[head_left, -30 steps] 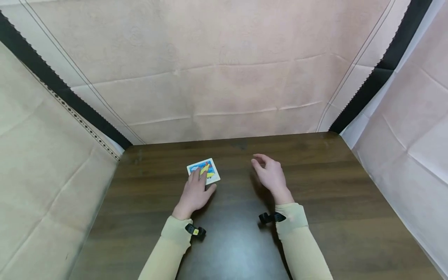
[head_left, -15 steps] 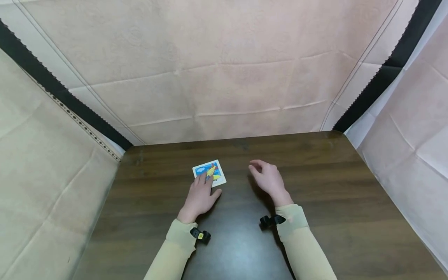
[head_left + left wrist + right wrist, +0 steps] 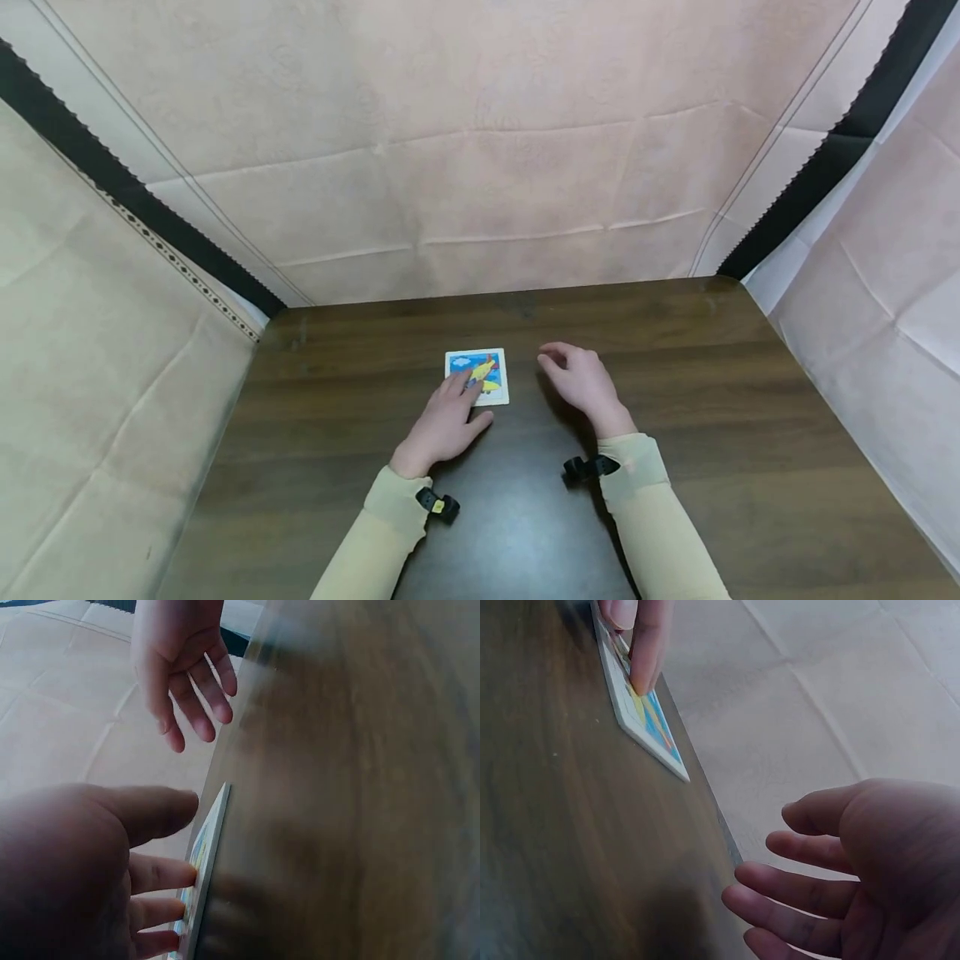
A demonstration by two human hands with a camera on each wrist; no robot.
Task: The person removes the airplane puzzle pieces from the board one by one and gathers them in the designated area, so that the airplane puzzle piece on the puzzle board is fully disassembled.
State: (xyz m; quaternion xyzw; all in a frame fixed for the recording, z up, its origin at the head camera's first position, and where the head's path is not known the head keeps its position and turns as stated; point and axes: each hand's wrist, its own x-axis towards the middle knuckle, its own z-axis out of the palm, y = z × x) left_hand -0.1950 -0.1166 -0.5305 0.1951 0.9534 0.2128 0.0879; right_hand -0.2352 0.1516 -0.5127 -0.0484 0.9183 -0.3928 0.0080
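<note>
A thin square picture board [image 3: 493, 377] lies flat on the brown table, white-bordered with a yellow shape, perhaps an airplane, on blue. My left hand [image 3: 444, 425] rests its fingertips on the board's lower left part, covering some of the picture; its thumb stays off to the right, apart from the board. In the left wrist view the board [image 3: 208, 851] shows edge-on beneath straight fingers. To the right, my right hand [image 3: 581, 383] hovers near the table, fingers loosely bent and holding nothing. The right wrist view shows the board's corner [image 3: 654, 735] well apart from that hand [image 3: 885, 877].
The brown wooden table [image 3: 337, 392] ends at a far edge against a pale creased cloth wall [image 3: 480, 192]. More cloth hangs at the left [image 3: 97, 375] and right. Each wrist carries a small black camera [image 3: 438, 505].
My left hand has slid the picture board to the right, and the board has turned until its edges sit nearly square to the table. The right hand has barely moved.
</note>
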